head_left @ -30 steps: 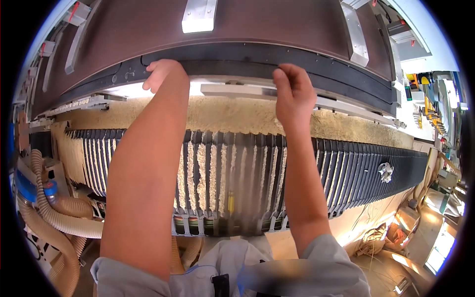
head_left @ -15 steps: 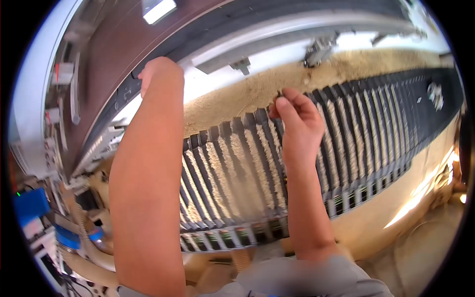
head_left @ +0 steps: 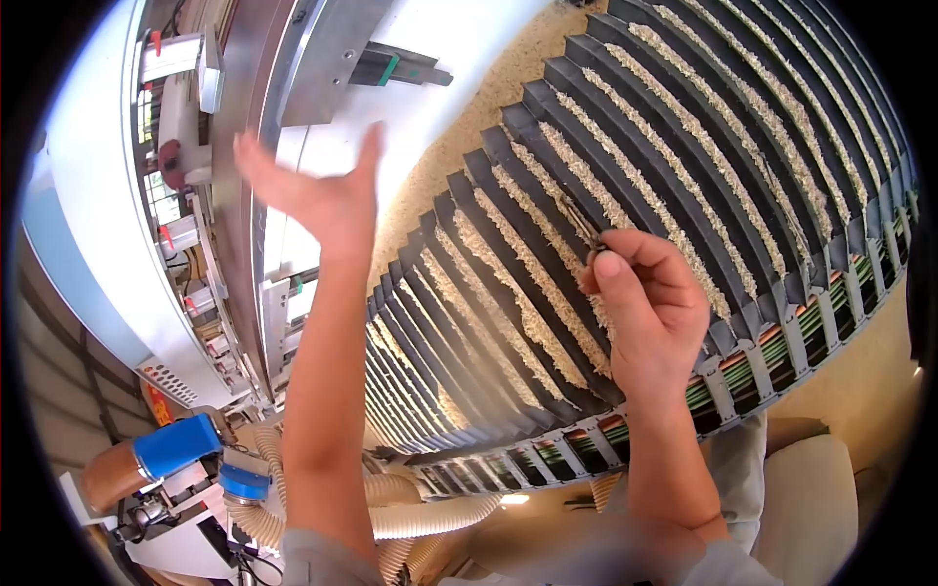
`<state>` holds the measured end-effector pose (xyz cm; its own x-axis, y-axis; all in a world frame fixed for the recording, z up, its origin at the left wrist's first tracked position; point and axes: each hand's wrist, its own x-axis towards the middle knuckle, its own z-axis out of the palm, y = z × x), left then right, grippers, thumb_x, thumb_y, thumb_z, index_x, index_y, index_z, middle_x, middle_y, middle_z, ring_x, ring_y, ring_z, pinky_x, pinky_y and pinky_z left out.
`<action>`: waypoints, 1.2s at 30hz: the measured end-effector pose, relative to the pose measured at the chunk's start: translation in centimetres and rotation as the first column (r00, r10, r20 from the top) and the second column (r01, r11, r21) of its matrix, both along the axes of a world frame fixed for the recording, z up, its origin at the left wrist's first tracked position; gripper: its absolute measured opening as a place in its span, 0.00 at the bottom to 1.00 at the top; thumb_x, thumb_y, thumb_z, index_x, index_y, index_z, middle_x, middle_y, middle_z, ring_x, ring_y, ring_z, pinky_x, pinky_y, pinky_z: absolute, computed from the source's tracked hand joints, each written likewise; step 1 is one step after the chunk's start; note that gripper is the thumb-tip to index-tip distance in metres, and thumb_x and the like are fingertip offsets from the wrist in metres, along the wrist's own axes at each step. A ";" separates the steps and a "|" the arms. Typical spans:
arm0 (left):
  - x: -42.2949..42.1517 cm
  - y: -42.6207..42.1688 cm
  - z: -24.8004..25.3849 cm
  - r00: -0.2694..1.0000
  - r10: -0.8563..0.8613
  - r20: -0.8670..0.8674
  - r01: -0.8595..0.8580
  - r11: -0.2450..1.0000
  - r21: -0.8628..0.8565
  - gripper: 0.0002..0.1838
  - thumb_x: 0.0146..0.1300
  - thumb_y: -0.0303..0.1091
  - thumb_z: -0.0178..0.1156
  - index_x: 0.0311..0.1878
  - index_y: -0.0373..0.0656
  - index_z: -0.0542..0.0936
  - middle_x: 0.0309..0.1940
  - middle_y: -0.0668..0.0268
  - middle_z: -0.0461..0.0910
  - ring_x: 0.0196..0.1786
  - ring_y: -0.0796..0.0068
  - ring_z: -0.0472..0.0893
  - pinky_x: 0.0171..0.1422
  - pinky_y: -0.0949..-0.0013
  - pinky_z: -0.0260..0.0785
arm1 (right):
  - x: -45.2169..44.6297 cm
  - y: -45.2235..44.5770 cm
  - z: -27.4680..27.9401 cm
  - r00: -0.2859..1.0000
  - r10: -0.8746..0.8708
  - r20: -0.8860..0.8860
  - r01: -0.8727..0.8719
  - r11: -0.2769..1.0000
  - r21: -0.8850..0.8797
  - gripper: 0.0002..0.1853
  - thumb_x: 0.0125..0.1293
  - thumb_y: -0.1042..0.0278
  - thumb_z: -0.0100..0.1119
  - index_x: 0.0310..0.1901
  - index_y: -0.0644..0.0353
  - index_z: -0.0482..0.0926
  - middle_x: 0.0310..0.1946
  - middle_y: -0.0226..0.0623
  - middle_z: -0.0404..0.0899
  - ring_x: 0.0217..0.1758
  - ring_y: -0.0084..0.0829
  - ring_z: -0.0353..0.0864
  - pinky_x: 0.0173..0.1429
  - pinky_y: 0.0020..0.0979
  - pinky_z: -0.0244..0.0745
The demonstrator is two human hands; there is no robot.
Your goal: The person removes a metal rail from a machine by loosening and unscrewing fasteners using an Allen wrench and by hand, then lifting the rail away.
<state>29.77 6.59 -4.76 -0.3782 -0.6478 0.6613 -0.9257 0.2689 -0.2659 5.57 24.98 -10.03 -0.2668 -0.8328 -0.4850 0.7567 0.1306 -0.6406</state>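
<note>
My left hand (head_left: 313, 195) is raised with its fingers spread and nothing in them, beside the metal edge of a machine (head_left: 249, 98). My right hand (head_left: 655, 313) is closed in a pinch on a small, thin dark metal piece (head_left: 587, 230); its exact kind is too small to make out. Below both hands runs a large black cable chain (head_left: 596, 127), its links packed with pale wood shavings (head_left: 576, 171). The right hand hovers over the chain, near its cable-filled side.
Green and orange cables (head_left: 757, 374) show through the chain's side slots. Sawdust (head_left: 513, 73) covers the floor beyond it. At lower left are a blue motor-like unit (head_left: 176, 447) and ribbed hoses (head_left: 430, 518). A metal bracket (head_left: 391, 68) juts from the machine.
The view has shifted toward the chain and machine side. My left hand has come away from the machine's dark edge and spread its fingers. My right hand still pinches the small piece.
</note>
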 end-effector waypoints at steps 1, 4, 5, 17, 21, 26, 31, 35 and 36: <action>-0.9 -1.5 -0.6 0.977 -0.081 0.199 0.092 0.995 -0.047 0.70 0.42 0.62 0.83 0.77 0.24 0.55 0.75 0.35 0.56 0.79 0.38 0.56 0.81 0.35 0.47 | -0.3 0.4 -0.2 1.000 0.018 -0.020 -0.018 1.000 -0.001 0.10 0.71 0.82 0.64 0.51 0.69 0.82 0.38 0.28 0.83 0.37 0.13 0.78 0.40 0.16 0.73; -1.0 -6.1 -2.4 0.921 0.048 0.387 -0.008 0.995 -0.104 0.72 0.36 0.64 0.84 0.77 0.32 0.57 0.74 0.39 0.61 0.75 0.37 0.61 0.77 0.36 0.51 | -1.1 1.7 -0.7 0.997 0.065 -0.046 -0.065 0.998 0.009 0.09 0.70 0.83 0.64 0.51 0.69 0.82 0.39 0.28 0.82 0.36 0.13 0.77 0.39 0.16 0.72; -0.5 -6.9 -2.5 0.918 0.061 0.393 -0.011 0.992 -0.129 0.72 0.36 0.64 0.84 0.77 0.32 0.57 0.73 0.40 0.62 0.74 0.38 0.63 0.76 0.37 0.52 | -1.5 2.0 -0.8 0.996 0.077 -0.037 -0.077 0.997 0.016 0.09 0.70 0.83 0.64 0.51 0.69 0.82 0.39 0.28 0.82 0.36 0.13 0.77 0.38 0.16 0.71; -2.8 -7.2 -2.4 0.954 0.228 0.195 -0.211 0.972 -0.101 0.72 0.36 0.58 0.84 0.81 0.35 0.54 0.68 0.45 0.69 0.70 0.44 0.69 0.74 0.35 0.56 | -3.6 2.3 -1.3 0.930 0.039 -0.366 -0.069 0.995 -0.069 0.08 0.65 0.77 0.70 0.45 0.65 0.84 0.39 0.36 0.86 0.42 0.26 0.85 0.49 0.27 0.79; -4.0 -7.0 -2.2 0.942 0.273 0.194 -0.251 0.959 -0.130 0.72 0.34 0.57 0.85 0.80 0.37 0.56 0.68 0.48 0.68 0.69 0.45 0.69 0.74 0.38 0.57 | -6.7 2.2 0.7 0.962 0.041 -0.272 -0.077 0.989 -0.126 0.10 0.67 0.73 0.70 0.47 0.64 0.84 0.39 0.36 0.86 0.40 0.25 0.86 0.47 0.27 0.81; -5.4 -6.6 -2.2 0.927 0.309 0.210 -0.281 0.947 -0.155 0.69 0.33 0.55 0.86 0.77 0.37 0.58 0.67 0.49 0.69 0.69 0.46 0.69 0.75 0.40 0.57 | -10.8 3.6 -0.3 0.969 -0.041 -0.242 0.020 0.996 -0.088 0.09 0.68 0.73 0.70 0.47 0.65 0.84 0.38 0.37 0.86 0.41 0.25 0.86 0.47 0.28 0.81; -6.5 -6.8 -2.5 0.916 0.368 0.161 -0.366 0.930 -0.042 0.67 0.34 0.55 0.86 0.75 0.36 0.60 0.65 0.48 0.70 0.67 0.46 0.70 0.74 0.40 0.56 | -13.7 4.9 -2.7 0.942 -0.105 -0.320 0.087 0.994 -0.070 0.07 0.69 0.76 0.67 0.47 0.65 0.84 0.38 0.36 0.85 0.40 0.24 0.84 0.45 0.27 0.81; -5.2 -6.6 -2.1 0.889 0.399 0.226 -0.389 0.917 -0.090 0.64 0.35 0.55 0.85 0.74 0.36 0.61 0.63 0.48 0.71 0.64 0.44 0.70 0.71 0.38 0.56 | -14.4 5.0 -1.7 0.993 -0.092 -0.073 0.089 0.995 -0.046 0.08 0.70 0.84 0.62 0.49 0.66 0.82 0.42 0.31 0.81 0.43 0.18 0.79 0.46 0.22 0.76; -5.0 -6.9 -2.2 0.907 0.359 0.220 -0.338 0.932 -0.130 0.64 0.35 0.54 0.85 0.73 0.36 0.62 0.63 0.49 0.71 0.64 0.44 0.70 0.71 0.39 0.57 | -14.2 4.8 -2.0 0.989 -0.090 -0.114 0.085 0.995 -0.048 0.09 0.70 0.85 0.61 0.49 0.66 0.81 0.45 0.30 0.80 0.44 0.17 0.78 0.48 0.20 0.74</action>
